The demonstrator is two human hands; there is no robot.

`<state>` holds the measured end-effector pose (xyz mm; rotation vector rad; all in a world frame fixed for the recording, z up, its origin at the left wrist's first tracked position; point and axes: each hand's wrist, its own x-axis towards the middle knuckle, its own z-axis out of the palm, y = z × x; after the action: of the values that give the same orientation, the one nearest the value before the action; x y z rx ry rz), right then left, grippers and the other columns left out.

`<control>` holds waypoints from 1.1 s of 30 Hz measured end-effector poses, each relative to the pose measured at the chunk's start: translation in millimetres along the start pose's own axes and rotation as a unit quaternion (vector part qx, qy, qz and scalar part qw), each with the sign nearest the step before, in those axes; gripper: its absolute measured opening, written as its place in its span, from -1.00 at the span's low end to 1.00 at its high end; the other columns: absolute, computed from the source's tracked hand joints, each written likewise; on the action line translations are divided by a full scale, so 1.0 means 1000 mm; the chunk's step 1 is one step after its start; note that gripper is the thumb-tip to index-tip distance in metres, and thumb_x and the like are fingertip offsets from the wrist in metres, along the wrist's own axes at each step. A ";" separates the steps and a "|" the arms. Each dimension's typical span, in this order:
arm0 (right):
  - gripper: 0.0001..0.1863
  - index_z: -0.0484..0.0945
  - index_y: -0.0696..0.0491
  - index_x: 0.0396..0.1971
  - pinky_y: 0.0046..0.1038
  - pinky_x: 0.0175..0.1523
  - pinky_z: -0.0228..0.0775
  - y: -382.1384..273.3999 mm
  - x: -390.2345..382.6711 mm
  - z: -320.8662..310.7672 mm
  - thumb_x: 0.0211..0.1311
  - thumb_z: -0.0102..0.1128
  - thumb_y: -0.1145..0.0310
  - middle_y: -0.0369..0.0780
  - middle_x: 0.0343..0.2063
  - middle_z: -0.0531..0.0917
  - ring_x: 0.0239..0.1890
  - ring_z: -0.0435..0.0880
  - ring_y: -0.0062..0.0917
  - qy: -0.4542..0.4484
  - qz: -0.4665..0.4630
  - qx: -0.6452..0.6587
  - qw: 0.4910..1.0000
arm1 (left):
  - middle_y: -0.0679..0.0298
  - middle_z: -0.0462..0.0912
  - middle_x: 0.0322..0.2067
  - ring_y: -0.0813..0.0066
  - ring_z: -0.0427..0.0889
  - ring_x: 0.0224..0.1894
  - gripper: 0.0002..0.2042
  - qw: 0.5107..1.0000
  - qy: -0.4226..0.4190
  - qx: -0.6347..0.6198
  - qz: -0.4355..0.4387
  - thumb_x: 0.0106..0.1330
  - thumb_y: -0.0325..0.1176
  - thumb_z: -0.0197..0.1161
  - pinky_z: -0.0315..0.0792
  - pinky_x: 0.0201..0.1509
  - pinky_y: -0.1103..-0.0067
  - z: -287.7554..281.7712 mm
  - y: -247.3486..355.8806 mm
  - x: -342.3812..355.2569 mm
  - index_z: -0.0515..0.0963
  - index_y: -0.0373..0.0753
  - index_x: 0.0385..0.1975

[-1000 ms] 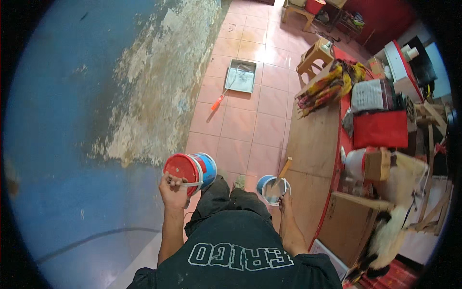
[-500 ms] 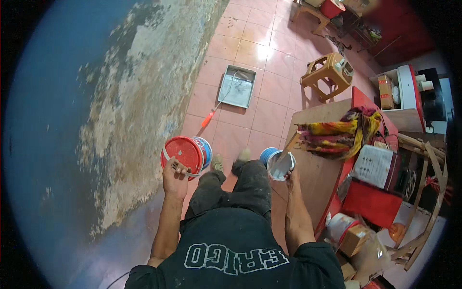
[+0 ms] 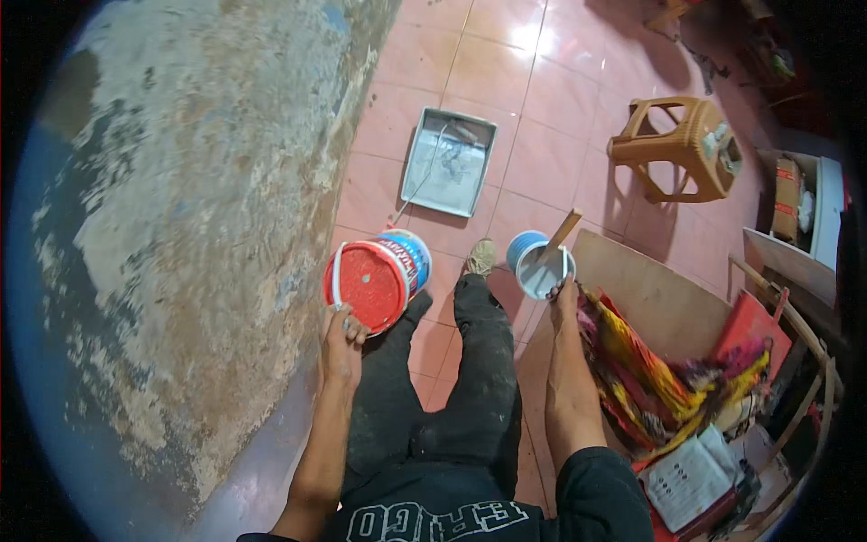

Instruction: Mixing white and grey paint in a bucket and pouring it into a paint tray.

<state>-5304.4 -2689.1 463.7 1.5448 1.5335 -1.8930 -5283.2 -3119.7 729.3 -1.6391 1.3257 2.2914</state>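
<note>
My left hand (image 3: 342,346) grips the rim of a paint bucket with a red lid (image 3: 372,282) and a white handle, held tilted at my left side. In my right hand (image 3: 565,298) hangs a small blue can (image 3: 539,264) with pale paint inside and a wooden stick (image 3: 564,230) standing in it. I stand in dark trousers, one shoe (image 3: 480,256) showing between the two containers. Ahead on the floor lies a grey paint tray (image 3: 450,162).
A peeling blue wall (image 3: 172,226) runs along my left. The floor is reddish tile (image 3: 533,99). A brown plastic stool (image 3: 691,144) stands at the upper right. To my right lie a wooden board (image 3: 650,294), a colourful cloth (image 3: 650,379) and clutter.
My view has swung down and forward; the tray and stool now sit closer and more central. Both hands still carry their containers, which sit slightly farther apart.
</note>
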 end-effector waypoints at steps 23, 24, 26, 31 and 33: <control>-0.63 0.53 0.01 -0.26 -0.53 -0.25 0.41 0.063 0.353 0.215 0.49 0.02 -0.02 -0.34 -0.48 0.57 -0.43 0.56 -0.65 0.045 0.008 -0.102 0.994 | 0.06 0.65 -0.31 0.19 0.66 -0.25 -0.66 0.865 -0.157 0.472 -0.067 0.25 -0.14 0.27 0.48 -0.08 0.34 0.073 -0.315 0.495 0.50 -0.30 -0.18; -0.63 0.56 0.02 -0.17 -0.52 -0.16 0.44 0.066 0.355 0.215 0.49 0.03 0.00 -0.31 -0.38 0.59 -0.37 0.55 -0.64 0.060 0.020 -0.126 0.990 | 0.05 0.67 -0.25 0.19 0.68 -0.20 -0.65 0.859 -0.167 0.478 -0.077 0.25 -0.14 0.27 0.50 -0.04 0.34 0.071 -0.317 0.503 0.51 -0.29 -0.15; -0.65 0.57 0.05 -0.13 -0.47 -0.11 0.43 0.081 0.350 0.214 0.47 0.05 0.05 -0.26 -0.30 0.62 -0.27 0.59 -0.57 0.113 -0.050 -0.185 0.975 | 0.03 0.69 -0.19 0.18 0.70 -0.14 -0.65 0.856 -0.173 0.479 -0.092 0.25 -0.15 0.27 0.51 0.01 0.34 0.065 -0.322 0.515 0.52 -0.28 -0.12; -0.68 0.55 0.14 -0.07 -0.44 -0.08 0.40 0.116 0.288 0.230 0.42 0.12 0.19 -0.21 -0.22 0.60 -0.19 0.54 -0.51 0.156 -0.247 -0.371 0.882 | 0.06 0.70 -0.12 0.33 0.69 -0.03 -0.59 0.855 -0.268 0.439 -0.071 0.35 -0.21 0.22 0.54 -0.03 0.42 0.037 -0.283 0.570 0.49 -0.30 0.12; -0.68 0.55 0.16 -0.09 -0.45 -0.09 0.39 0.133 0.279 0.255 0.42 0.13 0.20 -0.22 -0.25 0.58 -0.23 0.52 -0.53 0.132 -0.246 -0.410 0.869 | 0.08 0.71 -0.20 0.33 0.71 -0.11 -0.59 0.887 -0.159 0.421 -0.104 0.33 -0.21 0.23 0.56 -0.10 0.41 0.025 -0.267 0.626 0.49 -0.31 0.09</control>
<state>-5461.6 -2843.6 129.8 1.0789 2.5784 -0.9197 -5456.2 -3201.8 75.6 -0.9926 1.6111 1.4192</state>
